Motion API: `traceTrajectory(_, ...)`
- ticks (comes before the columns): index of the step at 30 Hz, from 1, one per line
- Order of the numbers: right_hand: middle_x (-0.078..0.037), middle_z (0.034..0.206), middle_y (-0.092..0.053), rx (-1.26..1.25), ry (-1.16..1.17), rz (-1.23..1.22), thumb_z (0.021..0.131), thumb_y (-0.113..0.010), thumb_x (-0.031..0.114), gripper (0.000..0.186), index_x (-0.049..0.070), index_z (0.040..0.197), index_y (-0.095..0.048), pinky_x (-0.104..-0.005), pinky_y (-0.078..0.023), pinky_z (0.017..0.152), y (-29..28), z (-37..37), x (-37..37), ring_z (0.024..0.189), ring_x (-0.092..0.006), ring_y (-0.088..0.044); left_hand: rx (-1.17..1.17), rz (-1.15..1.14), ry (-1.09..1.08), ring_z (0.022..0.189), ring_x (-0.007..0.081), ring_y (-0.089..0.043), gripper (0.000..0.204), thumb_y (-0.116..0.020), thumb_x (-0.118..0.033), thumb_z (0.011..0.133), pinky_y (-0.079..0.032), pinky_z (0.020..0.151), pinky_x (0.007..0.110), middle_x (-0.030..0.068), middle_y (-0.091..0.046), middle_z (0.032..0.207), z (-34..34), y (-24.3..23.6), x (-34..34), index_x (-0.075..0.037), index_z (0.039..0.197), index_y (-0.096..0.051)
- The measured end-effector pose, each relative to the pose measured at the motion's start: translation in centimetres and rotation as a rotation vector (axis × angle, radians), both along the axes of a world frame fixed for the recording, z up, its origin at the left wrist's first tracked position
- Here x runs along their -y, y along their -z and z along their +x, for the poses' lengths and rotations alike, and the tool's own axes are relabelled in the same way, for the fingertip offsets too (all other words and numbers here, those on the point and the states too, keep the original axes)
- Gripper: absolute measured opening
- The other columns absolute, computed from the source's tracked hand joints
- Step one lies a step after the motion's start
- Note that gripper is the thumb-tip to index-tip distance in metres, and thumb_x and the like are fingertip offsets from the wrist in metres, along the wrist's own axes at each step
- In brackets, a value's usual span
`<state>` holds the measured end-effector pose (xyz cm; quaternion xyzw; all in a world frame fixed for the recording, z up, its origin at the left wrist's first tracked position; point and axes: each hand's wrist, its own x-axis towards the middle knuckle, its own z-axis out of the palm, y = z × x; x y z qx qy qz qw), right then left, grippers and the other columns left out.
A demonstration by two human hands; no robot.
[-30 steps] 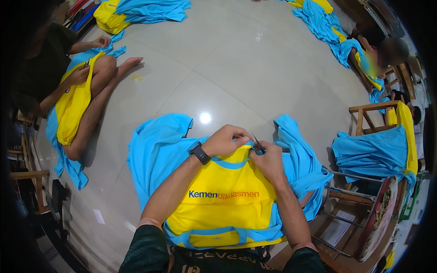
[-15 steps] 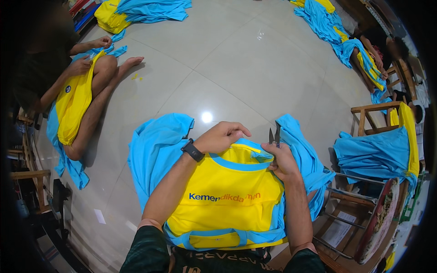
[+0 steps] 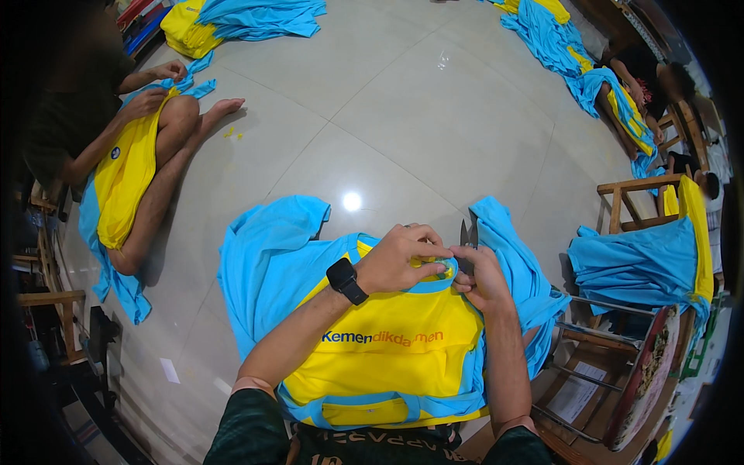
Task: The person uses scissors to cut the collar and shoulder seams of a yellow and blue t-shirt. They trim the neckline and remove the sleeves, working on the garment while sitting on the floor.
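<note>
A yellow and light-blue shirt is spread over my lap, printed lettering on its chest and its blue neckband turned toward my hands. My left hand, a dark watch on its wrist, pinches the neckband. Close beside it, my right hand has its fingertips at the same neckband and holds small scissors, their pointed blades sticking up past the fingers. Most of the scissors' handle is hidden in the palm. Blue sleeves hang out at both sides of the shirt.
At the left, a seated person handles another yellow and blue shirt. Another person sits at the far right with similar cloth. A blue and yellow garment hangs over a wooden chair. A metal-framed stool stands at the near right.
My left hand has moved right along the neckline and now meets my right hand. The neckband between them is bunched. The scissors stay in my right hand, with their blades closer together.
</note>
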<state>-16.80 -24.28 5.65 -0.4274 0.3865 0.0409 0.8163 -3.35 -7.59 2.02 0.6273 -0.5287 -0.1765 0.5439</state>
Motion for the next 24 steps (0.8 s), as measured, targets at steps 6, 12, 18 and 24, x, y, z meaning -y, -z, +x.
traceTrajectory(6, 0.004, 0.073, -0.055, -0.023, -0.076, -0.08, 0.098, -0.064, 0.007, 0.014, 0.002, 0.111, -0.066, -0.0227, -0.025, 0.044, -0.2, 0.3, -0.4, 0.048, -0.0028, -0.036, 0.316, -0.082, -0.031, 0.089, 0.0174, -0.062, 0.023, -0.082, -0.02, 0.083, -0.042, 0.08, 0.035, -0.0028, -0.071, 0.103, -0.4, 0.6, 0.1, -0.02, 0.106, -0.08)
traceTrajectory(12, 0.004, 0.073, -0.055, -0.059, -0.08, -0.141, 0.099, -0.064, 0.005, 0.024, 0.002, 0.122, -0.062, -0.0228, -0.025, 0.045, -0.2, 0.2, -0.7, 0.048, -0.0025, -0.035, 0.282, -0.136, -0.048, 0.082, 0.0173, -0.065, 0.017, -0.08, -0.017, 0.085, -0.043, 0.074, 0.033, -0.0018, -0.073, 0.092, -0.5, 0.7, 0.3, -0.015, 0.101, -0.078)
traceTrajectory(18, 0.004, 0.073, -0.053, -0.067, -0.094, -0.129, 0.1, -0.063, 0.007, 0.022, 0.002, 0.121, -0.062, -0.0233, -0.025, 0.044, 0.2, 0.2, -0.7, 0.048, -0.003, -0.035, -0.037, -0.018, -0.031, 0.083, 0.0257, -0.07, 0.006, -0.074, -0.009, 0.091, -0.05, 0.078, 0.036, 0.0076, -0.072, 0.089, -1.0, 0.7, 0.0, -0.005, 0.094, -0.071)
traceTrajectory(24, 0.006, 0.068, -0.051, -0.086, -0.118, -0.163, 0.1, -0.064, 0.008, 0.019, 0.003, 0.118, -0.063, -0.024, -0.025, 0.044, 0.4, 0.4, -0.8, 0.046, -0.0032, -0.035, -0.398, 0.002, 0.028, 0.091, 0.0231, -0.072, 0.015, -0.064, -0.012, 0.103, -0.053, 0.08, 0.031, 0.0116, -0.067, 0.087, -1.1, 2.0, 0.6, 0.001, 0.096, -0.062)
